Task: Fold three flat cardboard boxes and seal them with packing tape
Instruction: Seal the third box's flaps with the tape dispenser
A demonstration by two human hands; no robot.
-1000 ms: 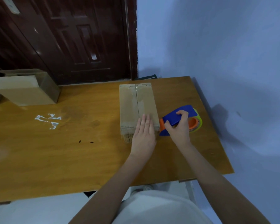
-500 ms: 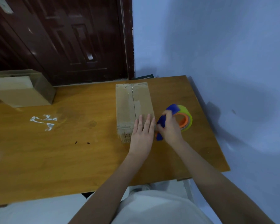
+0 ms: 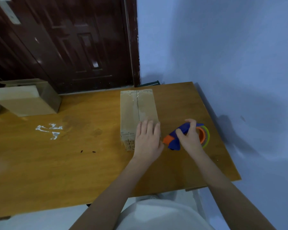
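Observation:
A folded cardboard box [image 3: 137,107] lies on the wooden table [image 3: 56,163], its top seam covered by clear tape. My left hand [image 3: 148,140] presses flat on the near end of the box, fingers straight. Just to the right of the box, my right hand [image 3: 189,136] grips a blue and orange tape dispenser [image 3: 175,138] with a yellow-green tape roll [image 3: 205,135], held low over the table.
Two more brown boxes [image 3: 25,100] stand at the table's far left. White tape scraps [image 3: 48,130] stick to the table left of centre. A dark door is behind, a blue wall to the right. The table's right edge runs close to the dispenser.
My right hand has turned the dispenser and drawn it slightly away from the box's near right corner. My left hand stays pressed on the box.

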